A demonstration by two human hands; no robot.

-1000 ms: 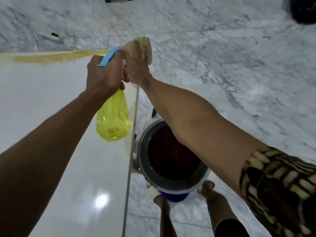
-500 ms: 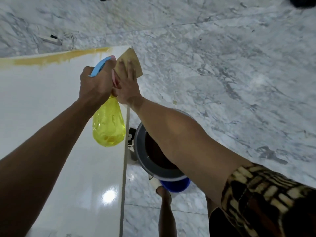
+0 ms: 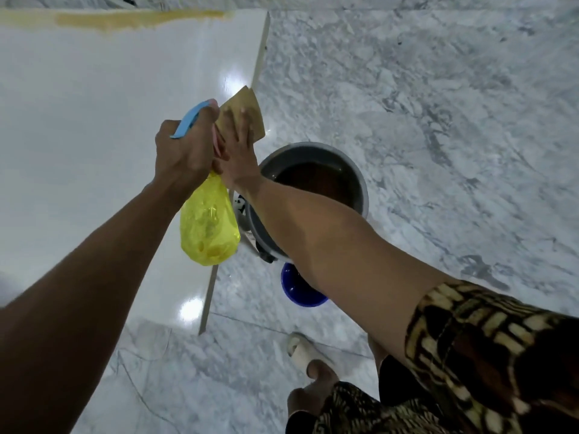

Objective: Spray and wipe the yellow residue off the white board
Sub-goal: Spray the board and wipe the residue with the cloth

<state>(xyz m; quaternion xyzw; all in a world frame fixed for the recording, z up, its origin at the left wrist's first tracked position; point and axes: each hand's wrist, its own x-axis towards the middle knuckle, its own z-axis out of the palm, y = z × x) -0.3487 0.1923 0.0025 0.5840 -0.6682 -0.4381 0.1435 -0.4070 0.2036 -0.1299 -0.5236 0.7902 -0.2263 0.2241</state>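
- My left grip (image 3: 185,151) is clamped round the neck of the yellow spray bottle (image 3: 208,228), which hangs below my fist with its blue trigger head (image 3: 191,120) poking out above my knuckles.
- My right grip (image 3: 238,155) lies just beside the left, touching it, fingers straight and pressed flat against a tan sponge (image 3: 247,114), carrying it rather than pinching it.
- The white board (image 3: 94,120) spreads out to the left of and beneath both grips; the yellow residue (image 3: 141,20) runs along its far edge, well ahead of my hands.
- I judge the step to be wetting the sponge from the bottle, or readying both tools; no wiping has started and the streak looks untouched.
- Next I would need to reach forward to the far edge, aim the nozzle at the streak, then press the sponge flat on it.
- Hard to tell: the nozzle is hidden behind my hands, and any spray mist is not visible.
- A grey bucket (image 3: 354,170) with dark contents sits on the marble floor (image 3: 438,120) below my right forearm, partly covered by it; a blue bowl (image 3: 294,289) shows beneath.
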